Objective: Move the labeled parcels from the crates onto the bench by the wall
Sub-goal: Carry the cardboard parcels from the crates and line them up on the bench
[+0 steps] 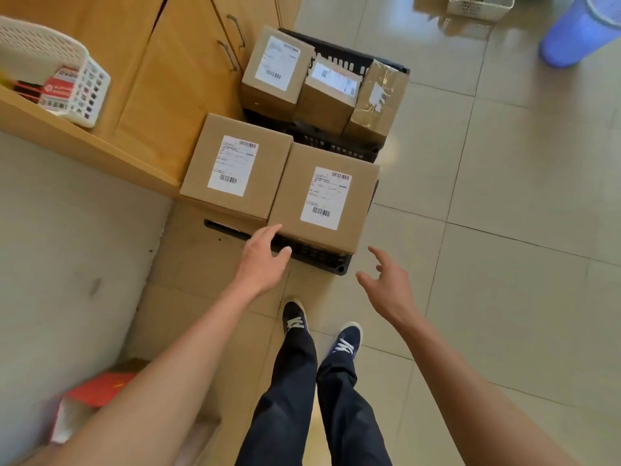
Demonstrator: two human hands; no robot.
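Two brown labeled parcels lie side by side in the near black crate on the floor: a left parcel and a right parcel. Behind it, a second black crate holds three more parcels. My left hand reaches forward with straight fingers, its tips at the lower left corner of the right parcel. To the right of that crate hovers my right hand, fingers spread, holding nothing. The pale bench top fills the left side.
Wooden cabinets stand behind the bench. A white basket with red packets sits on a wooden ledge at left. A red and white box lies low at left. A blue bin and another white basket stand far right. My feet are on the tiled floor.
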